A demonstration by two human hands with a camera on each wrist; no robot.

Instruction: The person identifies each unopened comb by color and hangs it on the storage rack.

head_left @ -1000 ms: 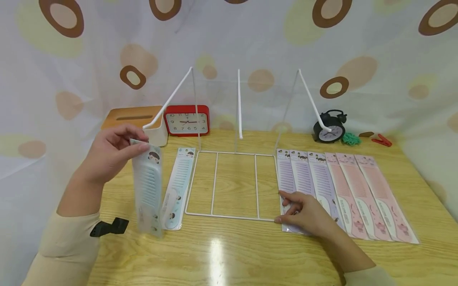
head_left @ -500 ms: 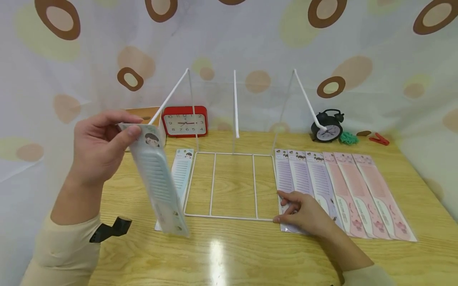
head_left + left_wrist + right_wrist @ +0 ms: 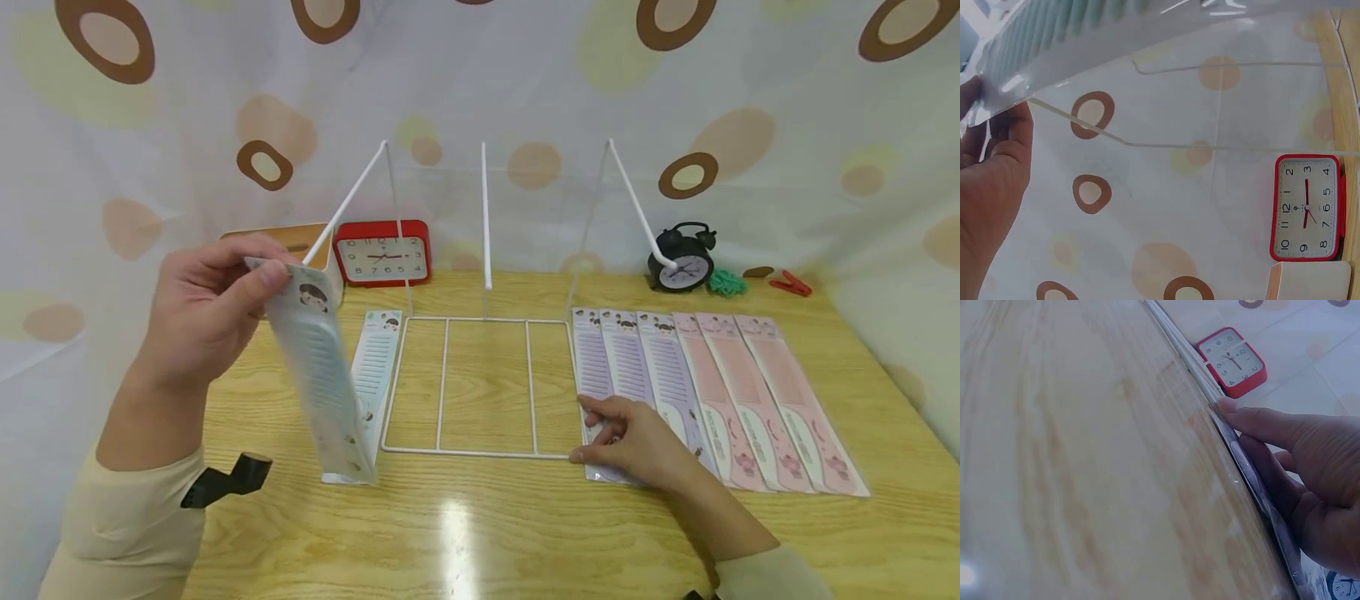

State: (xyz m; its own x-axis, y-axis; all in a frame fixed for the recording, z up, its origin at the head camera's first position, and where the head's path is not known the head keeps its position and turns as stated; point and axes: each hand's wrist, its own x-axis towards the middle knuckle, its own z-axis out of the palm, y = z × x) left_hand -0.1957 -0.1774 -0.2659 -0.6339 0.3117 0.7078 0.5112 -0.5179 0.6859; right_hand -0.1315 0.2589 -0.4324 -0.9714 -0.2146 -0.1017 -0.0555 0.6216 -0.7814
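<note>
My left hand (image 3: pixel 213 312) pinches the top of a clear-wrapped pale blue comb (image 3: pixel 318 375) between thumb and fingers. The pack hangs tilted, its top edge right at the front end of the left prong (image 3: pixel 348 200) of a white wire display rack (image 3: pixel 480 454); the prong's tip is hidden there. In the left wrist view, the prong (image 3: pixel 1079 122) runs up to the pack (image 3: pixel 1085 47) beside the fingers. My right hand (image 3: pixel 637 437) holds the front right corner of the rack's base, thumb at the corner and index finger on the side wire. Another packaged blue comb (image 3: pixel 378 354) lies left of the rack, partly covered.
Right of the rack lie 3 packaged purple combs (image 3: pixel 630 354) and 3 pink ones (image 3: pixel 750 387). Behind stand a wood-topped box (image 3: pixel 335 287), a red clock (image 3: pixel 382 254) and a black alarm clock (image 3: pixel 681 265). A green scrunchie-like thing (image 3: pixel 726 283) and red clip (image 3: pixel 791 284) lie beyond.
My left hand has risen and shifted left, bringing the pack's top to the left prong's end; the pack has gone from nearly upright to tilted. My right hand keeps its place on the rack.
</note>
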